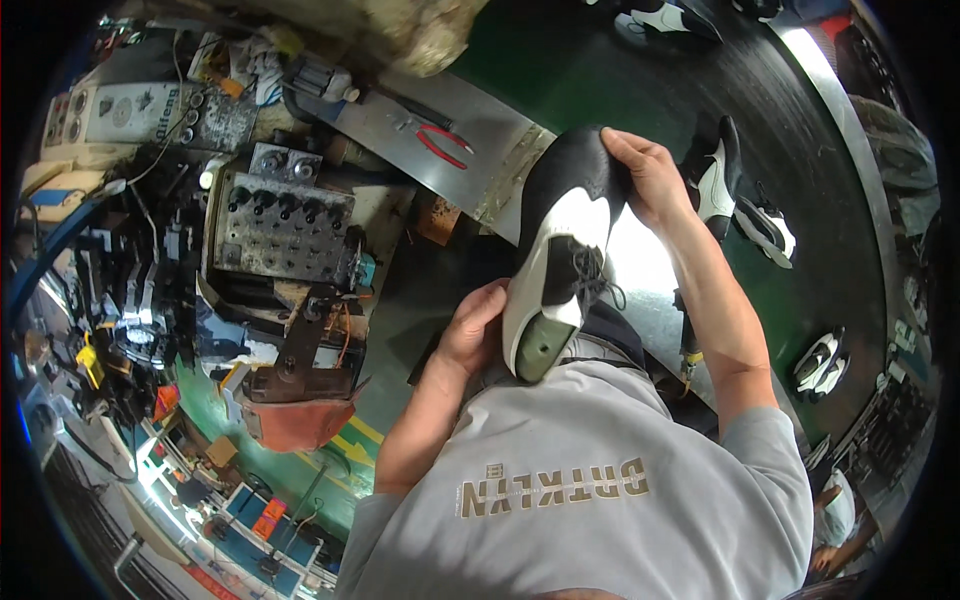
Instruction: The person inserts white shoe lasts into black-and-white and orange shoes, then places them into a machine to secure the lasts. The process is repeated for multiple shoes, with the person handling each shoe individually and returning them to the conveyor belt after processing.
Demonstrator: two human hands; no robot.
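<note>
A black-and-white lace-up shoe (572, 215) is held up in front of my chest, its black toe pointing away from me. A green shoe last (546, 345) shows in its heel opening, and dark laces hang loose at its right side. My right hand (648, 178) grips the toe end from the right, with the thumb on top of the black part. Around the heel end, from the left, curls my left hand (474, 328); the fingers beneath the shoe are partly hidden.
Red-handled pliers (440, 143) lie on a metal ledge (490, 130). A machine with a knobbed panel (285, 225) stands at left. Across the green conveyor belt (800, 200), several similar shoes (716, 180) are spread, including a small pair (822, 363). Another person (835, 510) is at lower right.
</note>
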